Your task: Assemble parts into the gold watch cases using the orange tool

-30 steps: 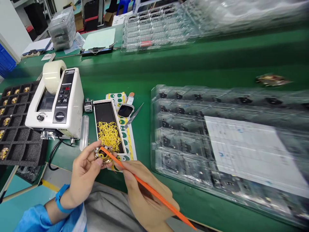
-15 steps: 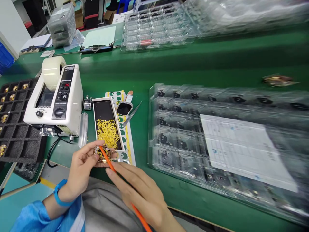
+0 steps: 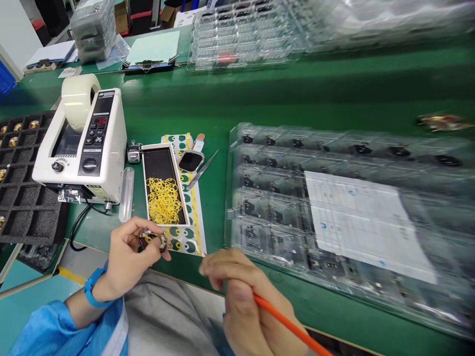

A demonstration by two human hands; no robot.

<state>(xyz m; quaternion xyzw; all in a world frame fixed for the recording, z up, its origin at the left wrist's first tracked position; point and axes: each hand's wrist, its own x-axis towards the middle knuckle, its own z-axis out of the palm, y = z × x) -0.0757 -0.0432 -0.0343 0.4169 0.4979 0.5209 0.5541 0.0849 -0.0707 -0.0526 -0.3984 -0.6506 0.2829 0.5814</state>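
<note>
The left hand (image 3: 128, 259) pinches a gold-rimmed round part (image 3: 149, 239) between thumb and fingers, holding it just off the near end of a white-rimmed box. The right hand (image 3: 252, 301) has its fingers curled around an orange stick (image 3: 291, 327), whose shaft slants out toward the lower right; this hand is apart from the part, and the stick's working tip is hard to make out.

The gold-rimmed round part is in hand rather than set down, so work on it looks under way, not finished; its inner face is too small and blurred to tell whether a yellow ring is seated there.

Just beyond the left fingers, the white-rimmed box (image 3: 159, 160) holds a tangled heap of yellow rings (image 3: 163, 200), so plenty seem left to use. A die-cut sheet (image 3: 202, 242) with yellow strips lies partly under the box, with a square-faced watch (image 3: 191, 160) and pointed tweezers (image 3: 203, 169) on or beside it.

Farther left stand a tally counter (image 3: 134, 152) and a tape dispenser (image 3: 98, 160). Beyond these, a black foam tray (image 3: 48, 225) carries several gold pieces (image 3: 34, 123); whether those are done or waiting cannot be told.
</note>
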